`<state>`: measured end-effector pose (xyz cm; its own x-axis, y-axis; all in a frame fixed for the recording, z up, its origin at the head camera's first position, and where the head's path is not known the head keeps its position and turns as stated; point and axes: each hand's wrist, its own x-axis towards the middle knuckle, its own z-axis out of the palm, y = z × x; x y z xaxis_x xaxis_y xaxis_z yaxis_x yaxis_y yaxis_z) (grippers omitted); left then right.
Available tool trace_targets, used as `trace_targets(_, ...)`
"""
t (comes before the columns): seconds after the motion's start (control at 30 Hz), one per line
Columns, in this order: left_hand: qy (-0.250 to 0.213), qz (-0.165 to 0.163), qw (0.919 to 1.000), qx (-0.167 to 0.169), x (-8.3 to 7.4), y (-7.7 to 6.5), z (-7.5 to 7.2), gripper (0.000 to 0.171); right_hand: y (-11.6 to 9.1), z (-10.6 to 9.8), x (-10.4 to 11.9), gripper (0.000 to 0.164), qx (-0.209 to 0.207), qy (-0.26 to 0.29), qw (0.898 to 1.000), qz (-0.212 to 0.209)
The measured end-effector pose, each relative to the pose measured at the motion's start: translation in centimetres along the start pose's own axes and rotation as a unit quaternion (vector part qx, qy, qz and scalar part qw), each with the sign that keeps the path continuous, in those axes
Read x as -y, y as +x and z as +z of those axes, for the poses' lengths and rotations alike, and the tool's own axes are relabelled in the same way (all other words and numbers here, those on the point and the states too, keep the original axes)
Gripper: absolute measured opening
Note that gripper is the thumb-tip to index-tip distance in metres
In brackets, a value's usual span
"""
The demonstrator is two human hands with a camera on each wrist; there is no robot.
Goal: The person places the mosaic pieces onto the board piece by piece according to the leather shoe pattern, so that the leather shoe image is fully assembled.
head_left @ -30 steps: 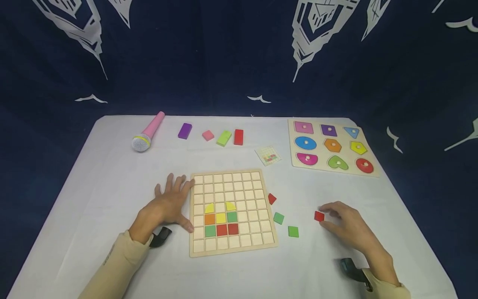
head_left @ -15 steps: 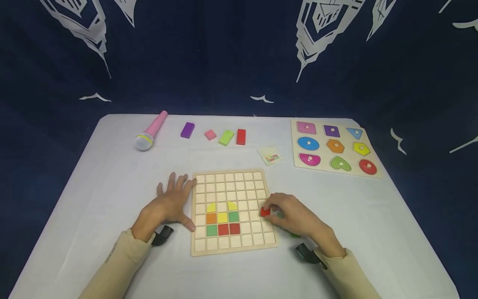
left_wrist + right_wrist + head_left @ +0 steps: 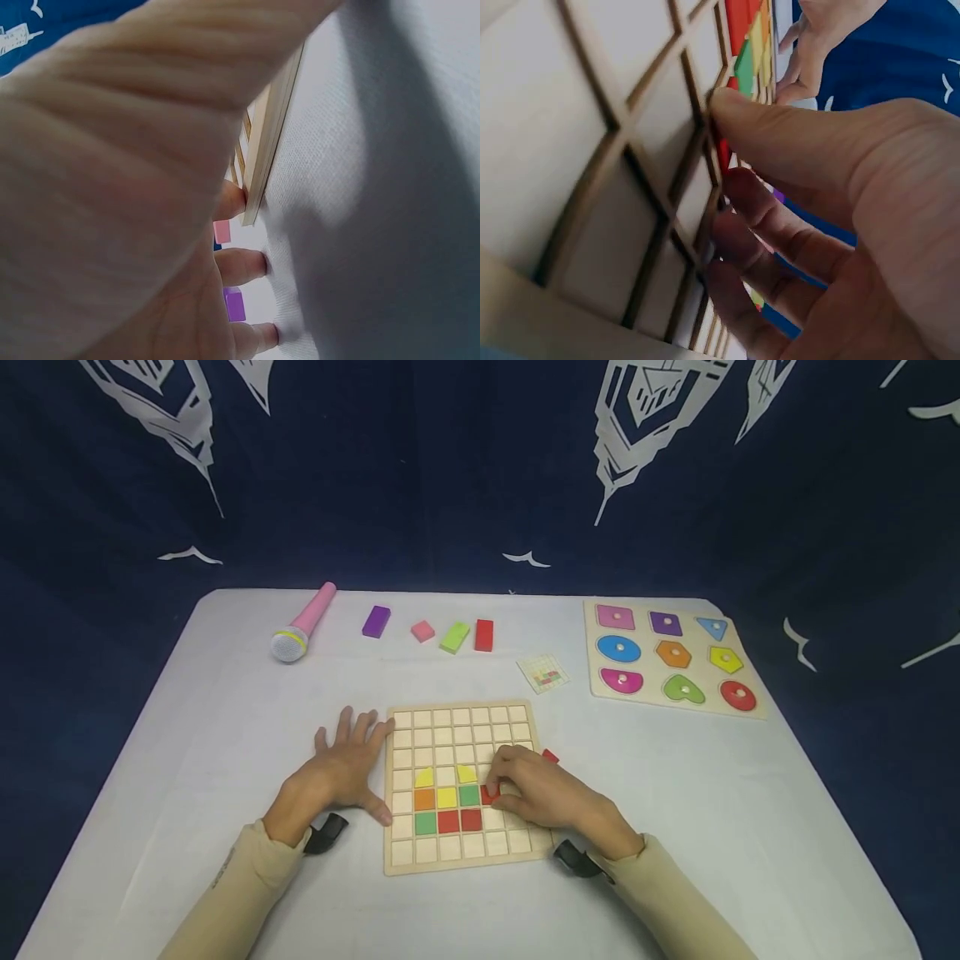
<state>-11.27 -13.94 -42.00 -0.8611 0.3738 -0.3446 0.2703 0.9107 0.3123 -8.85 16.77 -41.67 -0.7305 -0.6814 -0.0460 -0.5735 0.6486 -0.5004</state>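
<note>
A wooden grid board (image 3: 431, 852) lies flat on the white table. My left hand (image 3: 330, 777) spreads its fingers at the board's left edge, thumb and index finger touching the frame. Over the board, my right hand (image 3: 551, 793) pinches a red square tile (image 3: 487, 796) between thumb and index finger; the right wrist view shows this red tile (image 3: 724, 154) at a cell. Directly left of it sits a green tile (image 3: 468, 795). Yellow (image 3: 446, 797), orange (image 3: 424, 799), green (image 3: 425, 823) and red (image 3: 447, 821) tiles fill other cells, with two yellow curved-edge tiles (image 3: 424, 777) above.
Another red tile (image 3: 551, 756) lies off the board's right edge. Behind are a pattern card (image 3: 543, 673), a shape puzzle (image 3: 652, 681), a pink toy microphone (image 3: 303, 624), and purple (image 3: 377, 622), pink (image 3: 422, 631), lime (image 3: 454, 637) and red (image 3: 483, 635) blocks.
My right hand has carried the red tile leftward from the table onto the board, beside the green tile. It now hides the loose green tiles. My left hand stays at the board's edge.
</note>
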Motion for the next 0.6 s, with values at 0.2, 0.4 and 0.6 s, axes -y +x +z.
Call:
trace_targets(0.2,0.005,0.003,1.0,0.002,-0.1,0.1,0.0,0.143,-3.6,-0.5,-1.0,0.011,-0.038,0.007,0.998,0.04)
trace_targets(0.4,0.001,0.0,1.0,0.005,-0.2,0.1,0.0,0.144,-8.9,-0.7,-3.5,0.027,-0.07,0.042,0.99,0.118)
trace_targets(0.6,0.007,0.002,1.0,0.002,0.0,0.1,0.1,0.144,-11.8,-0.5,-4.6,0.035,-0.057,0.03,0.981,0.182)
